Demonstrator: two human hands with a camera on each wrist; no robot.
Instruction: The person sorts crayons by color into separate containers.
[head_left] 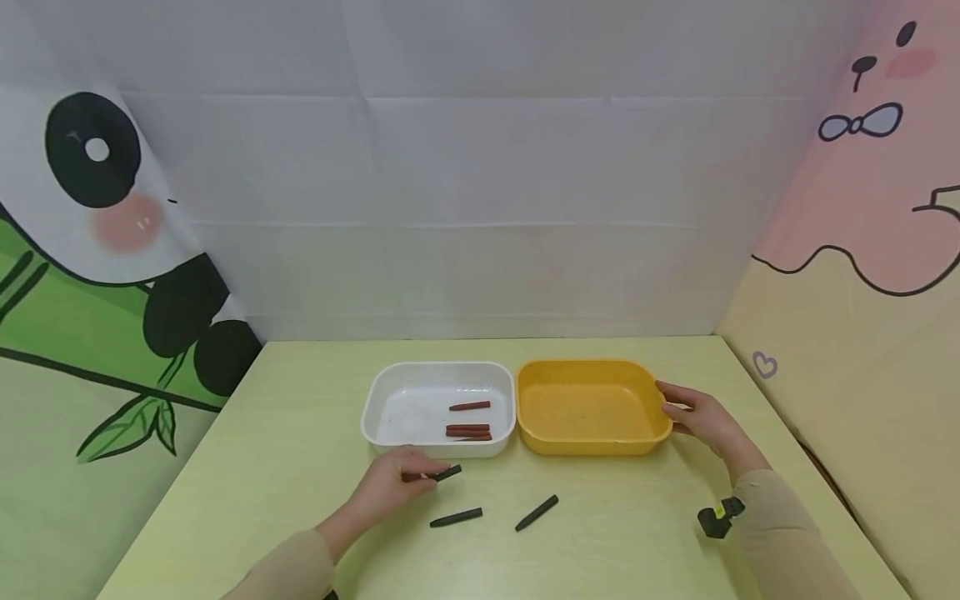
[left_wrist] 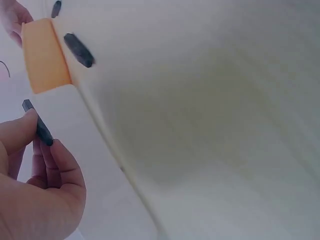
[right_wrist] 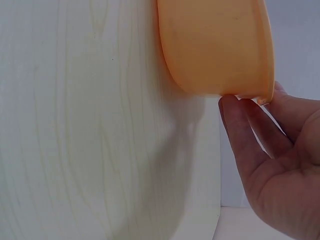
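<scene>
My left hand (head_left: 397,482) pinches a black crayon (head_left: 448,473) between thumb and fingertips, just in front of the white tray (head_left: 384,446). The same crayon (left_wrist: 38,123) shows tilted in the left wrist view. Several reddish-brown crayons (head_left: 468,427) lie inside the white tray, towards its right side. At the yellow tray (head_left: 592,447), my right hand (head_left: 705,417) touches the outer right end with fairly straight fingers. In the right wrist view its fingertips (right_wrist: 230,102) rest against the tray's end wall by the rim.
Two more black crayons lie on the pale table (head_left: 615,533): one crayon (head_left: 456,517) near my left hand, another crayon (head_left: 537,512) in front of the yellow tray. The two trays stand side by side. Behind them is a pale wall (head_left: 480,275).
</scene>
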